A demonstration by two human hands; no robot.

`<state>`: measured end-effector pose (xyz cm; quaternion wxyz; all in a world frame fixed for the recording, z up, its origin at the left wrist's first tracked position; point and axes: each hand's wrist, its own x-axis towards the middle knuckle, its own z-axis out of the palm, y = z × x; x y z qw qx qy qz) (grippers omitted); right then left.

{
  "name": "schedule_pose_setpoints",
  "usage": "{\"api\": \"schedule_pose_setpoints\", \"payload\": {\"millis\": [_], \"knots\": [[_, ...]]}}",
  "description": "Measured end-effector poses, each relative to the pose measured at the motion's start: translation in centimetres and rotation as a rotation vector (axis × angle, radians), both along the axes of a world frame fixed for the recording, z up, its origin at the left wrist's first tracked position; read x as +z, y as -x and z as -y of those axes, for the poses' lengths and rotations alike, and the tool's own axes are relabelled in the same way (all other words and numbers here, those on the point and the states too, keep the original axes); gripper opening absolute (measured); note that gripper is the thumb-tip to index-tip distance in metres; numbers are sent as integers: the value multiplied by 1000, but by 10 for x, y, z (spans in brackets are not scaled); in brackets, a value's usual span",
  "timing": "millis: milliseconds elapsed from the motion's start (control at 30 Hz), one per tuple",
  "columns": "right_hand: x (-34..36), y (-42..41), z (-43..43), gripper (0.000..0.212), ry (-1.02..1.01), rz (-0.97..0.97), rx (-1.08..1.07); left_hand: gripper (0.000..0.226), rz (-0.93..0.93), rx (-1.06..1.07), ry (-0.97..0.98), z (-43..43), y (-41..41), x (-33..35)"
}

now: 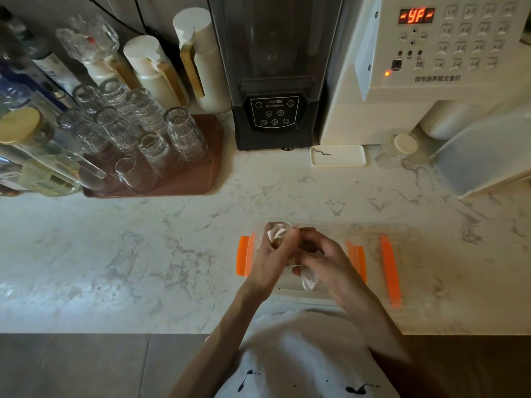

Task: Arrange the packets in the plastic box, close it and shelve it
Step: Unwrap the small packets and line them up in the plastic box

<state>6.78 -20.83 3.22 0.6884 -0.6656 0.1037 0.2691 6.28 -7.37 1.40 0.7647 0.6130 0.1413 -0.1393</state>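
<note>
A clear plastic box with orange side clips stands open on the marble counter near its front edge. Its clear lid, with an orange clip, lies flat just to the right of the box. Both hands are inside the box. My left hand grips small white packets that stick out past the fingertips. My right hand pinches another white packet that hangs below the thumb. The box's inside is mostly hidden by my hands.
A brown tray of upturned glasses stands back left beside several bottles. A black blender and a white dispensing machine line the back wall. A small white dish, a small glass jar and a frosted container sit back right.
</note>
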Motion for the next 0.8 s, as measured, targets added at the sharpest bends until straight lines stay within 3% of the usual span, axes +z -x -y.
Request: {"api": "schedule_pose_setpoints", "payload": {"millis": [200,267,400,467,600,733,800], "knots": [[-2,-1,-1,23,-4,-47,-27,50,-13,56,69,2,-3,2],[-4,1,1,29,-158,-117,-79,42,-16,107,38,2,-4,2],[-10,5,17,67,-682,-438,-428,44,-38,164,2,-4,-3,0],[-12,6,23,74,-767,-461,-497,43,-59,134,13,-5,1,-2],[-12,12,19,70,-590,-246,-418,47,-187,76,65,0,10,-4],[-16,22,16,55,22,115,-107,49,-220,21,60,-2,10,0],[-18,23,16,46,161,196,2,49,-217,13,37,-4,8,3]]}}
